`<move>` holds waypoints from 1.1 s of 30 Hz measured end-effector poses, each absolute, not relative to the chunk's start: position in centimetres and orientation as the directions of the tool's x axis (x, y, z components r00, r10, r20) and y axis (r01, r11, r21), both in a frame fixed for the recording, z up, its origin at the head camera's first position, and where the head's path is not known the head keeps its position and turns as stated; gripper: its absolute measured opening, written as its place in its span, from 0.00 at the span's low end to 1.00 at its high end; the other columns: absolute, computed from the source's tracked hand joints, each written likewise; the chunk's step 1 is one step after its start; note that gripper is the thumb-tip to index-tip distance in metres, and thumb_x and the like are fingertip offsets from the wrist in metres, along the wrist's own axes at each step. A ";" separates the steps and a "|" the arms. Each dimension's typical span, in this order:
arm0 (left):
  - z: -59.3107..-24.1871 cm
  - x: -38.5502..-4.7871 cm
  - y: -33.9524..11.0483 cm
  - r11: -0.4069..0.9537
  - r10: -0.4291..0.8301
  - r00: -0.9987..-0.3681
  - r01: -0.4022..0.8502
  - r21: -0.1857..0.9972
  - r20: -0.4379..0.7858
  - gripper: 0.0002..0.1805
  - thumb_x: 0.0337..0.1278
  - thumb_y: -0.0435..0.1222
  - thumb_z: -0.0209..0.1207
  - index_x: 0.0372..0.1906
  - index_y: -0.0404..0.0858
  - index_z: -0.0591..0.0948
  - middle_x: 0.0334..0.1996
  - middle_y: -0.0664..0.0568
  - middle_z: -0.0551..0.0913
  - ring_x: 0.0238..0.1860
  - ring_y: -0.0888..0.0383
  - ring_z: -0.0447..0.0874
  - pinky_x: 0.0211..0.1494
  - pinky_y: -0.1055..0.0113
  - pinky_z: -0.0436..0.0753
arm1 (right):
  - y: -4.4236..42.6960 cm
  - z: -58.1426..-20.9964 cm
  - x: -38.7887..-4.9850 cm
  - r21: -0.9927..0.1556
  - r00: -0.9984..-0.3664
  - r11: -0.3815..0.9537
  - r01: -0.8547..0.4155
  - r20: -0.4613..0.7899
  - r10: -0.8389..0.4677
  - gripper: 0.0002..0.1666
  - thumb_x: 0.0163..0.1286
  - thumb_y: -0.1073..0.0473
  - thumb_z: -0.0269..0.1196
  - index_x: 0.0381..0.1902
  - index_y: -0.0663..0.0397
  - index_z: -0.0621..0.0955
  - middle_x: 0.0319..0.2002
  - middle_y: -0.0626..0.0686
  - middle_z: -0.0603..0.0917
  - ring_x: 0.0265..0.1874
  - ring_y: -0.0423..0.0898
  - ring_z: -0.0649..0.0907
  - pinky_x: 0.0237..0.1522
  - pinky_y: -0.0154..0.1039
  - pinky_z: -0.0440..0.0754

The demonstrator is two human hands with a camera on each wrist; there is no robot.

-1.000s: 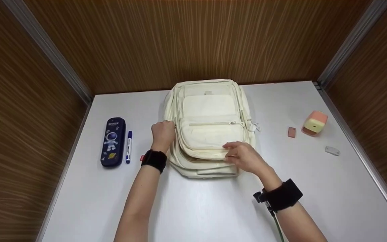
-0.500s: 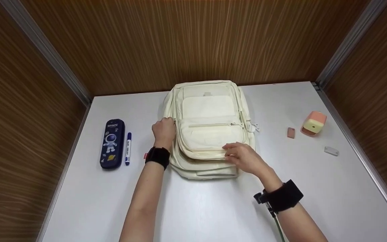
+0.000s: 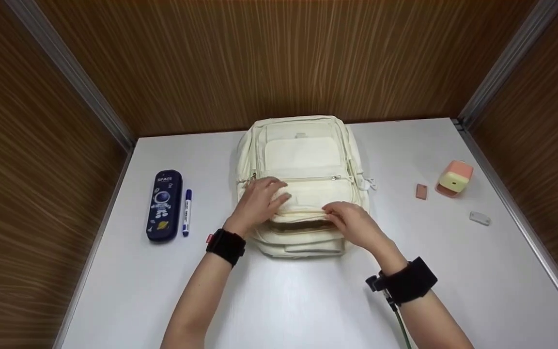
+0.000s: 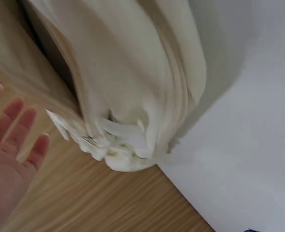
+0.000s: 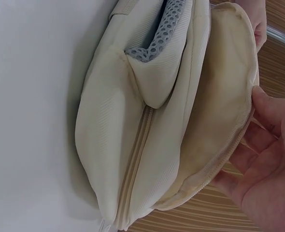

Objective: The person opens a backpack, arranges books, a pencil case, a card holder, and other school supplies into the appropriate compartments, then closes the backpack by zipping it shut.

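1. So we had the cream backpack [image 3: 303, 155] lying on the white table [image 3: 269, 300], around mid-width & near the back wall [image 3: 279, 63], prob so both hands could reach it w/o stretching sideways.
2. Our R hand [image 3: 356, 225] had a narrow grip: thumb on one side, fingers on the other, pinching the zip edge [image 5: 207, 169] of the front flap [image 5: 222, 96]. Looked like we held it up so the pocket gaped; the right wrist cam showed pale lining.
3. Our L hand [image 3: 258, 198] was wide & relaxed, nothing gripped, over the bag's front on the other side. Couldn't tell if fingertips touched fabric. IMO it could stay loose bc the R hand had the flap.
4. Left of the bag: navy pencil case [image 3: 164, 206] w/ a blue-and-white marker [image 3: 187, 213] just beside it, roughly parallel, prob parked there for easy reach.
5. Right side: pink-and-yellow gadget [image 3: 455, 177], small reddish block [image 3: 421, 191], small grey block [image 3: 479, 218], all apart. Couldn't ID 'em tbh.
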State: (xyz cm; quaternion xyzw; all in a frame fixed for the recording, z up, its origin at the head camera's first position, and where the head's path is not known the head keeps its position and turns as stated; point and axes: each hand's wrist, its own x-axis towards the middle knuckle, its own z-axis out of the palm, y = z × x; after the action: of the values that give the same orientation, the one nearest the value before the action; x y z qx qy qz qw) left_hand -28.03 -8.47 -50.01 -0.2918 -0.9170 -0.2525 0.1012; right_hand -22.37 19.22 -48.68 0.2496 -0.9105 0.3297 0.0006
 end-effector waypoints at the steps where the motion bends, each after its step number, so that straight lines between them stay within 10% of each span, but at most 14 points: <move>1: -50.0 -27.5 -8.3 0.672 0.519 -0.788 0.615 0.413 0.331 0.26 0.68 0.56 0.53 0.57 0.42 0.81 0.54 0.49 0.80 0.60 0.52 0.74 0.66 0.53 0.64 | 19.2 -48.7 -22.4 -0.599 -0.876 0.659 -0.455 0.170 -0.451 0.11 0.71 0.60 0.62 0.47 0.59 0.83 0.42 0.53 0.85 0.39 0.47 0.83 0.44 0.48 0.79; 6: -51.0 -25.2 -7.7 0.646 0.600 -0.733 0.681 0.346 0.322 0.33 0.57 0.60 0.62 0.63 0.46 0.77 0.60 0.52 0.77 0.65 0.53 0.69 0.70 0.53 0.59 | 19.0 -48.5 -22.5 -0.584 -0.875 0.663 -0.468 0.200 -0.442 0.10 0.71 0.60 0.62 0.46 0.59 0.83 0.42 0.53 0.85 0.41 0.49 0.84 0.45 0.48 0.79; 13: -52.2 -23.6 -6.7 0.741 0.513 -0.754 0.631 0.232 0.411 0.24 0.47 0.27 0.70 0.53 0.41 0.83 0.54 0.50 0.82 0.60 0.49 0.77 0.65 0.45 0.67 | 19.0 -48.5 -22.3 -0.600 -0.862 0.631 -0.491 0.231 -0.451 0.10 0.71 0.59 0.62 0.45 0.59 0.83 0.42 0.53 0.85 0.39 0.47 0.84 0.43 0.46 0.81; 19: -51.5 -23.3 -6.9 0.737 0.427 -0.759 0.607 0.297 0.492 0.22 0.42 0.18 0.65 0.45 0.38 0.85 0.46 0.48 0.86 0.52 0.48 0.82 0.60 0.42 0.72 | 20.2 -49.1 -22.7 -0.645 -0.808 0.507 -0.572 0.336 -0.484 0.20 0.63 0.62 0.70 0.52 0.60 0.80 0.50 0.54 0.83 0.47 0.49 0.83 0.48 0.46 0.80; 33: -45.5 -26.1 -8.4 0.735 0.290 -0.813 0.527 0.427 0.505 0.19 0.50 0.19 0.57 0.45 0.37 0.85 0.42 0.50 0.86 0.44 0.49 0.84 0.44 0.54 0.81 | 22.5 -48.4 -25.4 -0.600 -0.812 0.547 -0.584 0.445 -0.379 0.29 0.62 0.73 0.67 0.61 0.61 0.76 0.57 0.60 0.79 0.60 0.56 0.76 0.60 0.51 0.71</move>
State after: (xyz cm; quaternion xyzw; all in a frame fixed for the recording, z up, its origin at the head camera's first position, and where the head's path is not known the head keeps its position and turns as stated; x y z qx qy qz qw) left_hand -26.08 -8.42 -45.53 -0.2248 -0.9081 -0.2863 0.2071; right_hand -25.42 22.51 -48.41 0.2768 -0.8696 0.3869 0.1324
